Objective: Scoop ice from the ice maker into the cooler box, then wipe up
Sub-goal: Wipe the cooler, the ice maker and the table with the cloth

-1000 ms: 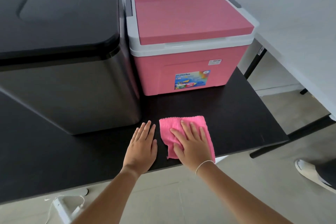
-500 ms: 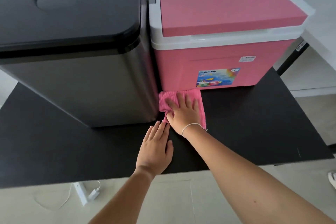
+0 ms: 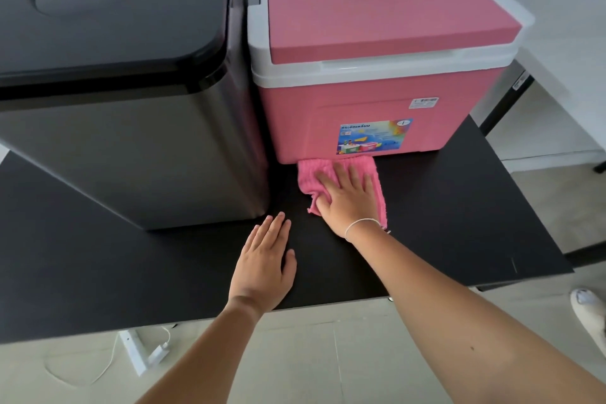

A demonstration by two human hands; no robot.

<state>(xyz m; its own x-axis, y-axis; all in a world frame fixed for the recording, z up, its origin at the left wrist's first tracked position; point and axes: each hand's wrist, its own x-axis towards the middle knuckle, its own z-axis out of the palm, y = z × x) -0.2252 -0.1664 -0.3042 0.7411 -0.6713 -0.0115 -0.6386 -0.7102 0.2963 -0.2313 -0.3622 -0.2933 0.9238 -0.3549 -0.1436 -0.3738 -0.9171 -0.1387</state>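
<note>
A pink cooler box [image 3: 370,108] with a white rim and a closed pink lid stands on the black table [image 3: 459,223]. To its left stands the dark ice maker [image 3: 131,141], lid down. My right hand [image 3: 344,197] lies flat on a pink cloth [image 3: 375,174], pressing it onto the table right against the cooler's front base. My left hand [image 3: 262,266] rests flat on the table near its front edge, fingers together, holding nothing.
A white power strip with a cable [image 3: 141,354] lies on the tiled floor under the table's front edge. A shoe [image 3: 590,315] shows at the right edge. Another table's black legs [image 3: 501,102] stand behind on the right.
My right hand has pushed the pink cloth away from the table's front edge up to the cooler's base, then a little to the right. The left hand stays flat on the table.
</note>
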